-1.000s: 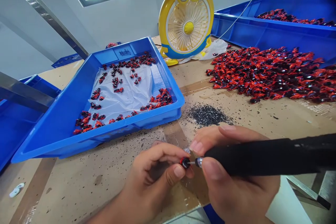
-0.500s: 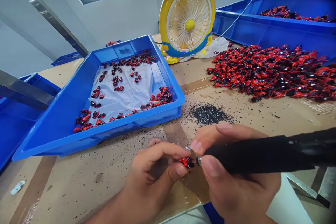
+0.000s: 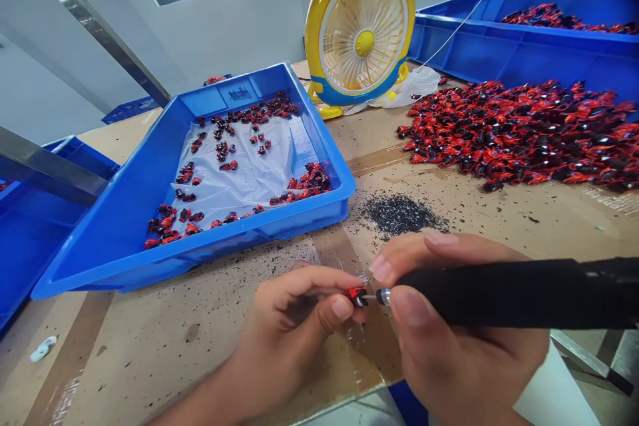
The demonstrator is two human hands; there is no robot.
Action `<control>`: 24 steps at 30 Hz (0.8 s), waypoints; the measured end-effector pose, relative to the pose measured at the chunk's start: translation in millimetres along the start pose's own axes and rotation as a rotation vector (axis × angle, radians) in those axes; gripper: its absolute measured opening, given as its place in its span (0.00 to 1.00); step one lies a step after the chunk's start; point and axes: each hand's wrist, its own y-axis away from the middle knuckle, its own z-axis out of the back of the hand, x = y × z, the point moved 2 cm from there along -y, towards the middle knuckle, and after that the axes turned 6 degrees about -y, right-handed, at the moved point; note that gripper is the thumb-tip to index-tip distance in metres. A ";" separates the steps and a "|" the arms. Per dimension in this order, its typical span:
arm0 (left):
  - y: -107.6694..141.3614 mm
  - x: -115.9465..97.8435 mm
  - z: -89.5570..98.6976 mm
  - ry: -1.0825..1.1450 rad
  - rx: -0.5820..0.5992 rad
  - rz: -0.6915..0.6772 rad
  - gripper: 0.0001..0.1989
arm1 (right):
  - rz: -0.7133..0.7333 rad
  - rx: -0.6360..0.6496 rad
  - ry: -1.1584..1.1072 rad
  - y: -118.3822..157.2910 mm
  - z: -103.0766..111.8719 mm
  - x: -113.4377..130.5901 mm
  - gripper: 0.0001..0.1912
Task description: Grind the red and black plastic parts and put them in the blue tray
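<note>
Between the thumb and fingertips of my left hand [image 3: 299,326] is a small red-and-black plastic part [image 3: 358,297]. My right hand [image 3: 459,339] is wrapped round a thick black pen-shaped rotary tool [image 3: 509,293], with a metal collar and a thin shaft at its front. The shaft points left and meets the black end of the part; whether its tip is inside cannot be made out. Just beyond the fingers lies a heap of black shavings [image 3: 402,213] on the cardboard-covered table [image 3: 164,346].
A blue tray [image 3: 239,236] with a plastic sheet and scattered parts stands at the left. A large pile of similar parts [image 3: 529,136] spreads at the right, before another blue tray [image 3: 499,46]. A yellow fan [image 3: 363,44] stands behind. A white object [image 3: 44,349] lies far left.
The rotary tool has drawn slightly right from the part, so more of its thin shaft shows. Both hands keep their grips. The whole view has shifted a little.
</note>
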 end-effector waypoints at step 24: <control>1.7 6.6 1.6 0.171 0.002 0.064 0.04 | -0.117 -0.112 0.032 -11.6 22.8 8.2 0.20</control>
